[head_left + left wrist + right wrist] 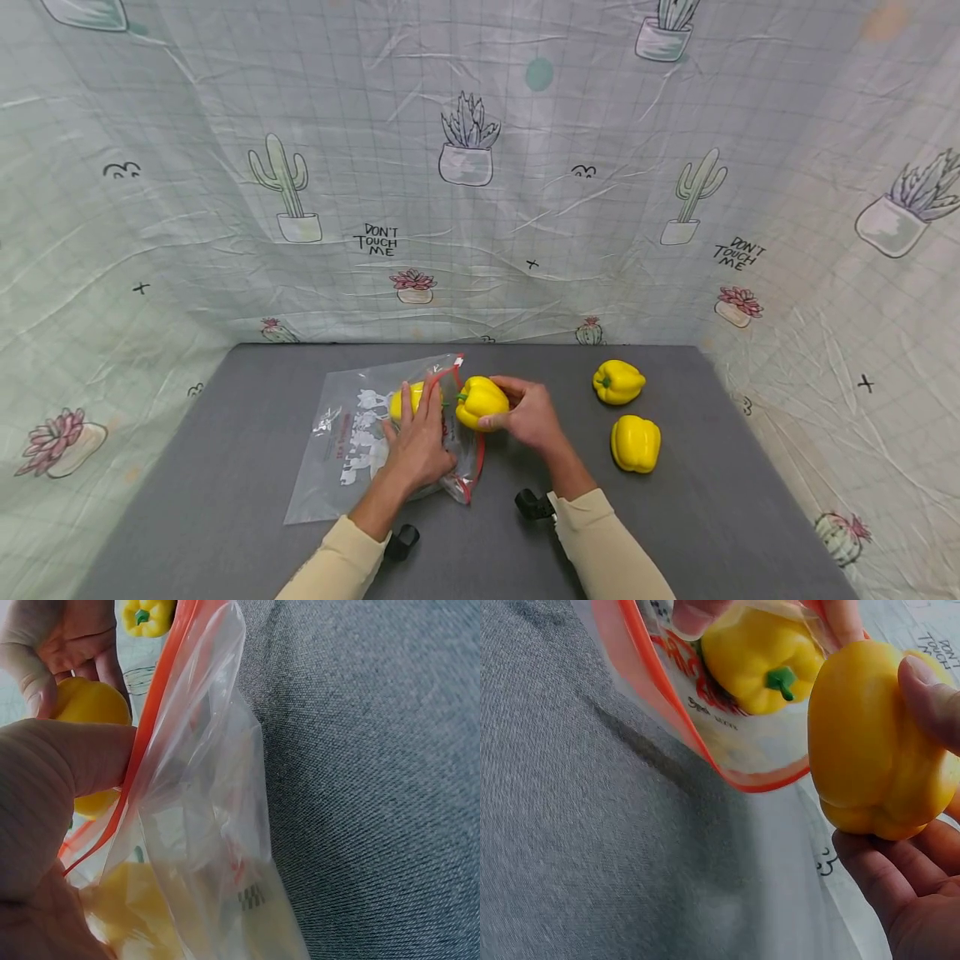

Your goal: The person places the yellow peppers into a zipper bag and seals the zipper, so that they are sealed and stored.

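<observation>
Clear bag (356,442) lies with red-edged mouth open. Inside I see yellow pepper (754,660), green stem toward mouth. Second yellow pepper (482,403) held just outside, stem pointing at bag.

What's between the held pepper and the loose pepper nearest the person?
Head view: the right hand, gripping the held pepper, then bare grey table up to the loose pepper.
</observation>
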{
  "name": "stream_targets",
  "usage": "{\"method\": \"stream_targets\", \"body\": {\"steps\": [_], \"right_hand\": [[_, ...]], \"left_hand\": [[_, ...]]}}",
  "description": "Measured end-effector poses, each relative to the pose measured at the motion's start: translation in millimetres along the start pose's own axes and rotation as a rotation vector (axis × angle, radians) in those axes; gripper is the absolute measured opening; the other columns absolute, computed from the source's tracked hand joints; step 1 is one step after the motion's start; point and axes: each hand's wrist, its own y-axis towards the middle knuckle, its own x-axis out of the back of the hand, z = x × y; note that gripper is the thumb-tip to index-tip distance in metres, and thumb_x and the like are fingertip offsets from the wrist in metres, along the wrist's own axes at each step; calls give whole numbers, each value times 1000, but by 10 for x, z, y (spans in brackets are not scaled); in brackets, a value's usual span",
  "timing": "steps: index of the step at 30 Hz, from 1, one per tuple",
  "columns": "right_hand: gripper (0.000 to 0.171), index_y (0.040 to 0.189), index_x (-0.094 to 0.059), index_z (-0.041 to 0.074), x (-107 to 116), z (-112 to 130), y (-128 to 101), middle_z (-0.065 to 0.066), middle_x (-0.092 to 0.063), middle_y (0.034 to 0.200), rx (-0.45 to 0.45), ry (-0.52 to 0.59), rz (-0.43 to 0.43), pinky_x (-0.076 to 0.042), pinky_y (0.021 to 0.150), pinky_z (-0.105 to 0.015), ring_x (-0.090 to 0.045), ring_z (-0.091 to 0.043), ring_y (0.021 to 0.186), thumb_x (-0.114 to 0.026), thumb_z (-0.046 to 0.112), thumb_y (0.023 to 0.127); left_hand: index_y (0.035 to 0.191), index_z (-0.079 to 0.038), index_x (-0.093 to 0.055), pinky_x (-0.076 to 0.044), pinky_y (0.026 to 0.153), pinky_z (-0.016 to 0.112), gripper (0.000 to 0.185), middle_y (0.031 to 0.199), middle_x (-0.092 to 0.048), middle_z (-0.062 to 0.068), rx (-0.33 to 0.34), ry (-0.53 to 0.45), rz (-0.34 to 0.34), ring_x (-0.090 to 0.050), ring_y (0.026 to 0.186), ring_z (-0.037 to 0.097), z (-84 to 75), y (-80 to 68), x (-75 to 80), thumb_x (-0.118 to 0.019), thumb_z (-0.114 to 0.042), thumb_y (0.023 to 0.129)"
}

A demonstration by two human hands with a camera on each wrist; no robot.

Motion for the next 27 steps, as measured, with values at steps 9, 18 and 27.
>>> {"method": "stream_targets", "body": {"steps": [9, 18, 27], "right_hand": [[66, 135, -68, 2, -137, 11, -10, -16, -72, 133, -14, -13, 10, -55, 106, -52, -70, -32, 116, -93, 12, 75], [65, 134, -69, 3, -228, 20, -15, -17, -72, 132, -13, -4, -3, -54, 105, -54, -68, -34, 116, -94, 13, 74], [66, 132, -69, 4, -334, 10, -20, -17, -70, 131, -20, 53, -62, -54, 104, -50, -66, -32, 116, -95, 8, 71]], "left_hand": [[167, -5, -15, -9, 114, 87, 122, 179, -2, 7, -4, 10, 5, 6, 163, 44, -5, -11, -8, -89, -16, 71], [167, -6, -18, -10, 115, 87, 120, 179, -4, 5, -30, 3, 0, 4, 163, 45, 3, -18, -13, -89, -14, 71], [168, -8, -16, -9, 115, 86, 120, 179, -2, 4, -42, -2, -3, 6, 163, 44, 20, -10, -13, -85, -10, 70]]}}
